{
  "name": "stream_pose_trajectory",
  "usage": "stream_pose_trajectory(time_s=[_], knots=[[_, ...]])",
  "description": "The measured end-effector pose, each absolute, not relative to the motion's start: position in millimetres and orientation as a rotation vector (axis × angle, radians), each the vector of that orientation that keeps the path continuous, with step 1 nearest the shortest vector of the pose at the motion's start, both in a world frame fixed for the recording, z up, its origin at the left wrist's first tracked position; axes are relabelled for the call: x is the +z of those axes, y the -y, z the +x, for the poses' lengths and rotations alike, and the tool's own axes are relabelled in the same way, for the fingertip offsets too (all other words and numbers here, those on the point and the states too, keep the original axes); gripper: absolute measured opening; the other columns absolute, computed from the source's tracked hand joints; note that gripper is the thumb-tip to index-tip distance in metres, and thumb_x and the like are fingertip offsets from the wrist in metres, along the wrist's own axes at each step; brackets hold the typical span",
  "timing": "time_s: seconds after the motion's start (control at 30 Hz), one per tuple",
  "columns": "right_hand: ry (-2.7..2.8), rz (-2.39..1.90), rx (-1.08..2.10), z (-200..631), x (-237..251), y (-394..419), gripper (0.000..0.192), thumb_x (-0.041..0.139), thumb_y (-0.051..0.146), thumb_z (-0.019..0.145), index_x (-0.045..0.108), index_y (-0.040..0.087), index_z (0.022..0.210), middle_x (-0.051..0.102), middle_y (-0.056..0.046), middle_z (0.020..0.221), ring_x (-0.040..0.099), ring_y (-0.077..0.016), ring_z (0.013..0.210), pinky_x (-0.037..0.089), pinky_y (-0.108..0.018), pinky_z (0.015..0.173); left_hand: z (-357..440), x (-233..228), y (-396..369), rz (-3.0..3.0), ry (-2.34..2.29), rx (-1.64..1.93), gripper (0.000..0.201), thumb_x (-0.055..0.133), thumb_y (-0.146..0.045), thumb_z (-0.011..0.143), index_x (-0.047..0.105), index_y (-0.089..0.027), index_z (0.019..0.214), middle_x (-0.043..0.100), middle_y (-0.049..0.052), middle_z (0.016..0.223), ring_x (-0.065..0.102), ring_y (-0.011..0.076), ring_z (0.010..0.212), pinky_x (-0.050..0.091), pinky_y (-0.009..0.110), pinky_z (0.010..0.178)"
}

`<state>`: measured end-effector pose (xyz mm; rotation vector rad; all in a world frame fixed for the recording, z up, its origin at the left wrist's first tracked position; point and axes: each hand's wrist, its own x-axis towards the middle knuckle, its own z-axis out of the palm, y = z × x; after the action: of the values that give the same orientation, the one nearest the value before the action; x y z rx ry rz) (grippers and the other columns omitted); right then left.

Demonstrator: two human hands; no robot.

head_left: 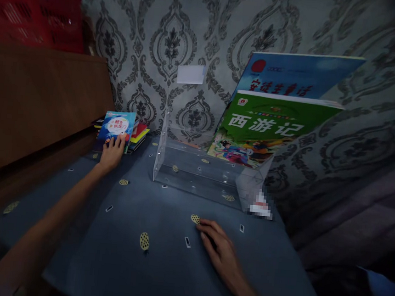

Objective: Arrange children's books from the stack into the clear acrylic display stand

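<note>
Small blue book [116, 127], tilted up at the far left of the table, top of a low stack of books [136, 138] against the brown wooden board [38, 102]; gripped at its lower edge by the left hand [111, 153], thumb on the front cover, fingers curled behind, arm stretched out long from the near left corner

Largest first: patterned grey wallpaper [172, 40] behind everything. Blue tablecloth [160, 255] dotted with small yellow ovals, covering the table. Red crate [33, 9] up on top of the board, far left. Clear acrylic stand [199, 166] at the middle back of the cloth, well to the right of the held book. Leaned in its right end, two big picture books: a blue-covered one [294, 73] behind, a green-covered one [268, 126] in front, both slanted to the right. Small pale card [190, 73] stuck on the wall above the stand

Right hand [221, 251] laid flat on the cloth in front of the stand, palm down, fingers loosely together, holding nothing, fingertips just beside a yellow oval [195, 219]. Well apart from the small blue book, with the whole width of the cloth between
</note>
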<state>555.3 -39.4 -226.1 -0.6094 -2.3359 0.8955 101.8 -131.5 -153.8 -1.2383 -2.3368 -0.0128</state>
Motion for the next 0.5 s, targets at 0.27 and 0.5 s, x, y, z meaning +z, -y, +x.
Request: stream_pose_trajectory(time_s=[0.27, 0.5], knots=[[2.342, -0.625, 0.909, 555.2, -224.7, 41.8, 0.031, 0.048, 0.035, 0.098, 0.075, 0.023, 0.106, 0.071, -0.012, 0.119, 0.068, -0.0261, 0.111, 0.056, -0.045, 0.099, 112.3, -171.4, 150.9, -1.269, 2.375, 0.003, 0.066, 0.027, -0.007, 0.093, 0.026, -0.011, 0.158, 0.034, 0.023, 0.161, 0.035, 0.0423, 0.146, 0.044, 0.064, 0.104], [2.358, -0.622, 0.914, 555.8, -225.7, 41.8, 0.03, 0.048, 0.033, 0.098, 0.074, 0.022, 0.107, 0.069, -0.012, 0.122, 0.066, -0.0259, 0.113, 0.054, -0.045, 0.101, 124.2, -187.4, 177.6, -1.383, 2.402, 0.057, 0.071, 0.034, -0.004, 0.087, 0.03, -0.012, 0.157, 0.037, 0.018, 0.16, 0.038, 0.0379, 0.144, 0.048, 0.055, 0.106]])
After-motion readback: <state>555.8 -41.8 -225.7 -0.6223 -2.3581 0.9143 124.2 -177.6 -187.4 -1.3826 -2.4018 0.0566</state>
